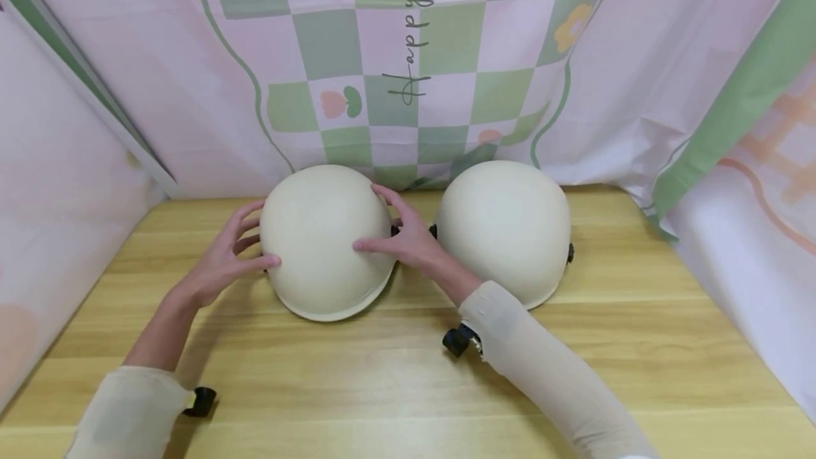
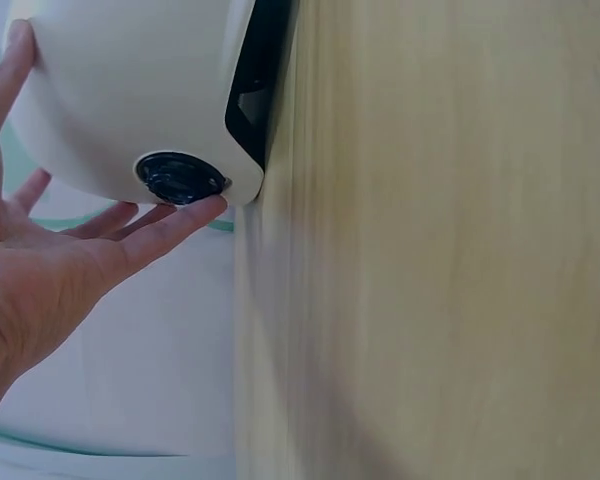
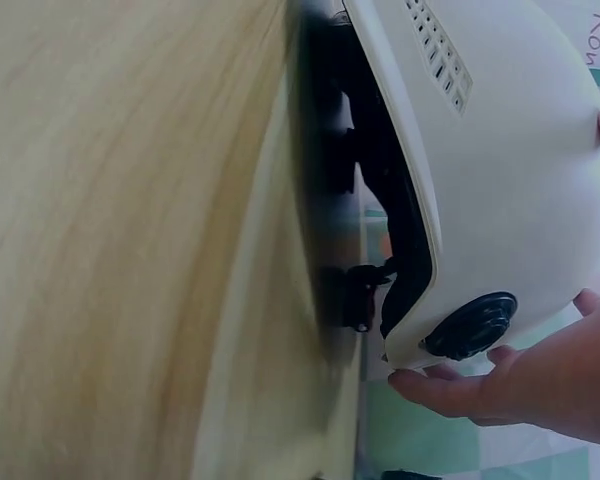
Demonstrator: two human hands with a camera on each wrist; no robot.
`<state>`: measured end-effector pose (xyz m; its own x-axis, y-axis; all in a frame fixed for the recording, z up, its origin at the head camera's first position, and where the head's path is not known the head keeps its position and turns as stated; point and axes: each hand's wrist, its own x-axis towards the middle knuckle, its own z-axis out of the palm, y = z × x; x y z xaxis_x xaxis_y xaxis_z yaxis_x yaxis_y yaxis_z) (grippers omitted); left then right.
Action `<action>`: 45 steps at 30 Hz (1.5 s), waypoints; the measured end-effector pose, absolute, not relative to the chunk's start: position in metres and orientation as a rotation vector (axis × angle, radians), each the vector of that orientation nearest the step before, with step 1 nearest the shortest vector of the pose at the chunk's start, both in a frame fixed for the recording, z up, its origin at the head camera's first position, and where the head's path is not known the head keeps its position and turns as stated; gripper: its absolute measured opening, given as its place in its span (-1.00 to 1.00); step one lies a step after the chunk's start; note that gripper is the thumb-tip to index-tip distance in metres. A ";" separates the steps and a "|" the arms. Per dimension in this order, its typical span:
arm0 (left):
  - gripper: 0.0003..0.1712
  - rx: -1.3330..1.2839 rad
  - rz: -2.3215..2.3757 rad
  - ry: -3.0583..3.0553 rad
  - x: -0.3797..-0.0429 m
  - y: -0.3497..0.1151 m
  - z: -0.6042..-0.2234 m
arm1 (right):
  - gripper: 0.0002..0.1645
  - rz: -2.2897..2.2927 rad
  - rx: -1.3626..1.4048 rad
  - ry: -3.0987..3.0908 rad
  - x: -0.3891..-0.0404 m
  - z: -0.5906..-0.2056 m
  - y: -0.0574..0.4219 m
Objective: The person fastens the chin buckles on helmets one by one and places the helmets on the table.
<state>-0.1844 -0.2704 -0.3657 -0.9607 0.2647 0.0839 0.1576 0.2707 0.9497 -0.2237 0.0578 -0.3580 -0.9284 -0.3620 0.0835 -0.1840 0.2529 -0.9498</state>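
Two cream helmets are on the wooden table in the head view. My left hand (image 1: 223, 257) and right hand (image 1: 411, 236) hold the left helmet (image 1: 321, 246) from opposite sides, thumbs on the near face of the shell. In the left wrist view, the fingers lie under a round black side knob (image 2: 180, 177). A matching knob (image 3: 470, 325), vent slots (image 3: 438, 55) and the dark inner lining (image 3: 410, 230) appear in the right wrist view, where a gap shows under the rim. Straps beneath it are blurred. The second helmet (image 1: 510, 232) stands just right of my right hand.
The wooden table (image 1: 357, 388) reaches back to a checkered hanging cloth (image 1: 389, 41) close behind both helmets. Pale cloth panels flank the left and right sides. A small black wrist camera (image 1: 457, 340) sticks out below my right sleeve.
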 end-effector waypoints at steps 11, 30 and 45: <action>0.00 0.422 1.818 2.395 -0.181 -0.272 -0.365 | 0.10 -1.708 -0.600 2.449 -0.218 -0.346 0.064; -0.21 0.415 1.857 2.301 -0.175 -0.269 -0.362 | -0.12 -1.750 -0.825 2.546 -0.215 -0.314 0.072; -0.21 0.470 1.785 2.264 -0.171 -0.268 -0.362 | -0.15 -1.773 -1.019 2.601 -0.216 -0.295 0.072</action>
<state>-0.1706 -0.2682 -0.3623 -0.9246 0.3801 0.0250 0.1131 0.2112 0.9709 -0.2157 0.0722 -0.2951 -0.7977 -0.3919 0.4583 -0.5699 0.2414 -0.7855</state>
